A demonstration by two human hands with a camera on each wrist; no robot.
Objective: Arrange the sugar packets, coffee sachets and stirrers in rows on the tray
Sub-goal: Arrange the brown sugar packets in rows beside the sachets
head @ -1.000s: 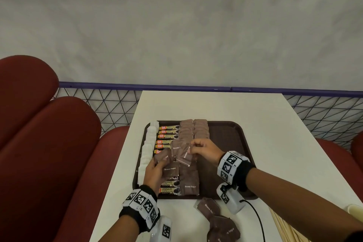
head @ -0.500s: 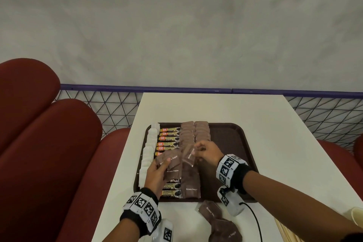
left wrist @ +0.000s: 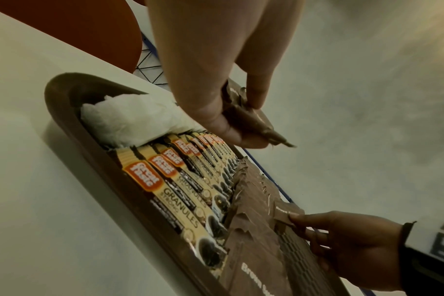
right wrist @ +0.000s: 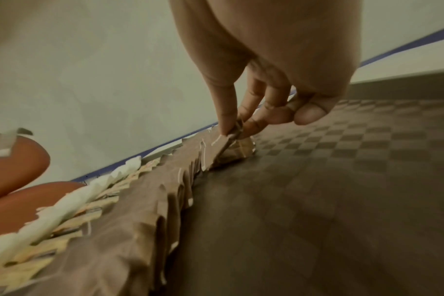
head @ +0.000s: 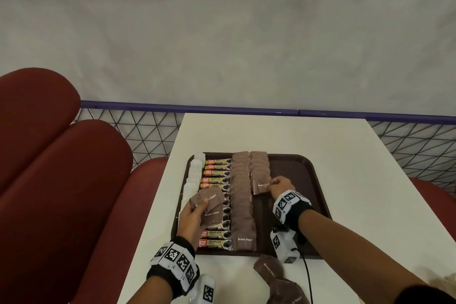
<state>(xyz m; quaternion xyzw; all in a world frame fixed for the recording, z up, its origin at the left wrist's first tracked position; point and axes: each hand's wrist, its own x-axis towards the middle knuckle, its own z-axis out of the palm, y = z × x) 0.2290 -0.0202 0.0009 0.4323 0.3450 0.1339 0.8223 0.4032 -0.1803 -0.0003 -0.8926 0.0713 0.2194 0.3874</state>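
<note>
The right hand (head: pixel 280 184) has moved right, away from the left hand (head: pixel 195 215), pinching one brown sugar packet (head: pixel 261 185) at the second brown row's near end on the tray (head: pixel 306 175). The left grips several packets (head: pixel 209 201) above the coffee sachets (head: pixel 217 173).

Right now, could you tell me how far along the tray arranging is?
Done: the tray holds full rows of white packets, coffee sachets and brown sugar packets. In hand: the right hand lays a packet onto a second, shorter brown row; the left hand holds spare packets. Left: loose packets on the table; no stirrers are on the tray.
</note>
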